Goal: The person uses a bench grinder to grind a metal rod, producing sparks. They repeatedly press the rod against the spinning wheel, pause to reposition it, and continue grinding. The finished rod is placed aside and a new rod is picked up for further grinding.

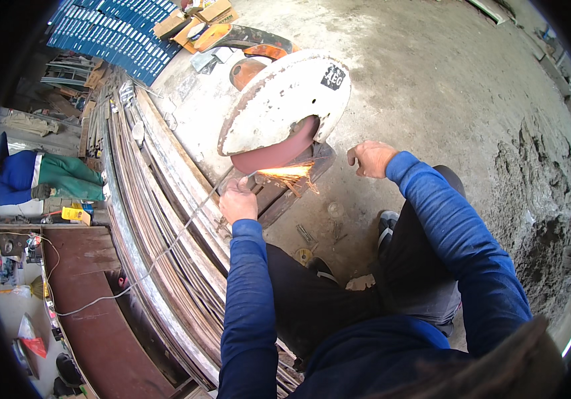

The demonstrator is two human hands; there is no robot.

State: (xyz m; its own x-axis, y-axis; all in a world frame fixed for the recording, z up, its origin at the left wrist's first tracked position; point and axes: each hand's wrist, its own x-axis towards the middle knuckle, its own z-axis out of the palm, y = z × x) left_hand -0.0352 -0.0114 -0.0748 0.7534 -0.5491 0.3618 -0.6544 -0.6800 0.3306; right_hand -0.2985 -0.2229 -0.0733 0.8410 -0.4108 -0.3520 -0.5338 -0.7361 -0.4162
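A bench grinder's reddish wheel (273, 155) shows below its large, chipped white guard (275, 100). Orange sparks (289, 173) spray to the right from the wheel's lower edge. My left hand (238, 201) is closed at that edge, pinching a small piece mostly hidden by my fingers; I cannot make out its kind. A thin grey rod or cable (159, 258) runs from beside this hand to the lower left. To the right of the wheel, apart from it, my right hand (373, 159) hangs in the air with curled fingers and nothing visible in them.
Long metal bars (166, 219) lie stacked along my left. Beyond them stands a brown steel beam or bench (86, 286). A person (39, 176) in blue and green works at far left. Blue stacked material (116, 33) and cardboard boxes (215, 13) sit behind the grinder. Rough rubble (538, 199) lies right.
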